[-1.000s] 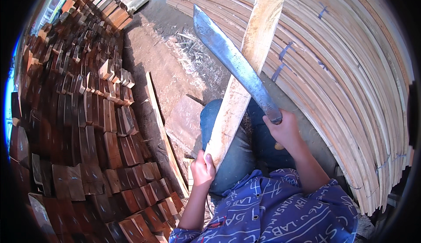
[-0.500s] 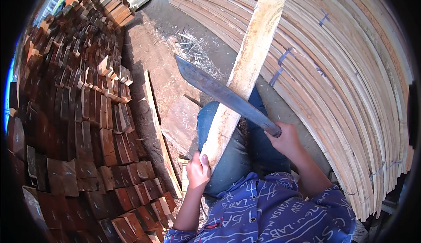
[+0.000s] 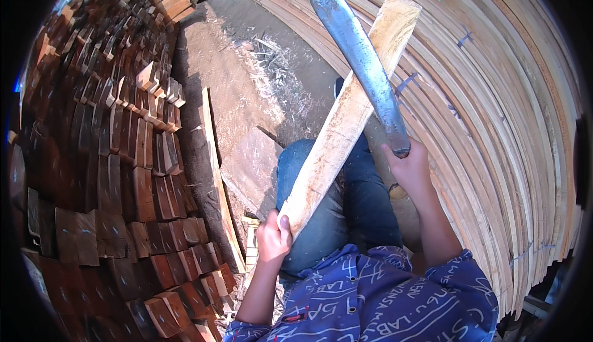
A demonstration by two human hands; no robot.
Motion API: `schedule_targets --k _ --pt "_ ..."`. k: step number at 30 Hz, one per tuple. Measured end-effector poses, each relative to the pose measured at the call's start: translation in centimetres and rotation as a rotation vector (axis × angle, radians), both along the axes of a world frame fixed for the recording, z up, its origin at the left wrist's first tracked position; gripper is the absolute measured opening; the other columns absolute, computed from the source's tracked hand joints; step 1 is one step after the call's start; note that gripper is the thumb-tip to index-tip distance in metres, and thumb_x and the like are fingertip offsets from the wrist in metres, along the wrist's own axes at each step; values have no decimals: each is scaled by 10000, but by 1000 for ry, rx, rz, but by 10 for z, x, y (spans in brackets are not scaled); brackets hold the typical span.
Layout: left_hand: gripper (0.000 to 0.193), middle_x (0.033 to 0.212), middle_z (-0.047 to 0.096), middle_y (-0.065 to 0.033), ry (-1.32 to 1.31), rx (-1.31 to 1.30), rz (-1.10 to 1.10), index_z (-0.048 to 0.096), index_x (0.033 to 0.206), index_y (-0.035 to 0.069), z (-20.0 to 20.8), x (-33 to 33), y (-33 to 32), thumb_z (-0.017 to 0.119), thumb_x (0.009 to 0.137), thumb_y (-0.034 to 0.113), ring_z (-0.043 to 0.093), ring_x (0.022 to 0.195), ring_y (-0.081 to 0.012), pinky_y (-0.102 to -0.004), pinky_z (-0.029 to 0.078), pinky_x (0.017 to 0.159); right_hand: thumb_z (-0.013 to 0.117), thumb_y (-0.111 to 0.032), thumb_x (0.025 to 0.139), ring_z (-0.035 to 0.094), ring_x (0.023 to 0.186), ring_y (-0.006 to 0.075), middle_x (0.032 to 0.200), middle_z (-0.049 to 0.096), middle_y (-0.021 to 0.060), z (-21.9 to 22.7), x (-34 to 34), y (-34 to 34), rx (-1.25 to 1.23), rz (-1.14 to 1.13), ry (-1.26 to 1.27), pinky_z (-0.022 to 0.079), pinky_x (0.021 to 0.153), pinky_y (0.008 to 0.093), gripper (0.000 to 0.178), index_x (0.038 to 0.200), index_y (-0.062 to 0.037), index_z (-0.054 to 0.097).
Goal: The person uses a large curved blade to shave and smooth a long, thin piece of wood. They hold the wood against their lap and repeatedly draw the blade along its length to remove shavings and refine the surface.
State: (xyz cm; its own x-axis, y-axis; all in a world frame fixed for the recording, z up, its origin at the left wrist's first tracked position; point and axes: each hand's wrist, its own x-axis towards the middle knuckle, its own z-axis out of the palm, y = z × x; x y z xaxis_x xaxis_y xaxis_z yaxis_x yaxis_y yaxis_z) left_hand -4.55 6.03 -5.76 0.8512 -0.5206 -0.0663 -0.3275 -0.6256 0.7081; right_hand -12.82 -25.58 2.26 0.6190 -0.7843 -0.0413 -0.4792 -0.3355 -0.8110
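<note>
My left hand (image 3: 273, 238) grips the near end of a pale, rough wooden plank (image 3: 327, 141), thumb on top. The plank slants up and away to the right, over my jeans-clad legs. Closed round the handle end of a machete (image 3: 364, 58) is my right hand (image 3: 409, 164), to the right of the plank. The wide, dark steel blade points away and up, crossing over the plank's far half. I cannot tell whether blade and wood touch. My fingers hide most of the machete's handle.
Stacked reddish-brown wood blocks (image 3: 111, 175) rise along the left. Long bundled strips of wood (image 3: 494, 126), tied with blue bands, lie along the right. Wood shavings (image 3: 275, 76) litter the ground ahead. A thin strip (image 3: 216, 175) and a flat board (image 3: 250, 166) lie left of my knee.
My right hand has moved up and away, and the machete has swung from pointing left to pointing farther away. The plank's far end has shifted slightly right; my left hand still grips it.
</note>
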Motion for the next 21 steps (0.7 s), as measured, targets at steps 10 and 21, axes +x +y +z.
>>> schedule_targets --k 10,21 --pt "321 645 582 -287 44 -32 4 563 933 -7 3 1 -4 491 983 302 620 644 -496 -533 473 563 751 -97 863 530 501 90 615 572 18 4 -19 -9 153 5 -58 403 471 276 193 823 -13 582" --pt "356 644 584 -269 -8 -12 -3 560 929 13 -5 2 3 488 991 356 617 630 -487 -535 471 549 746 -83 849 617 647 117 724 674 99 28 -27 -27 -2 110 140 484 603 297 218 993 63 671"
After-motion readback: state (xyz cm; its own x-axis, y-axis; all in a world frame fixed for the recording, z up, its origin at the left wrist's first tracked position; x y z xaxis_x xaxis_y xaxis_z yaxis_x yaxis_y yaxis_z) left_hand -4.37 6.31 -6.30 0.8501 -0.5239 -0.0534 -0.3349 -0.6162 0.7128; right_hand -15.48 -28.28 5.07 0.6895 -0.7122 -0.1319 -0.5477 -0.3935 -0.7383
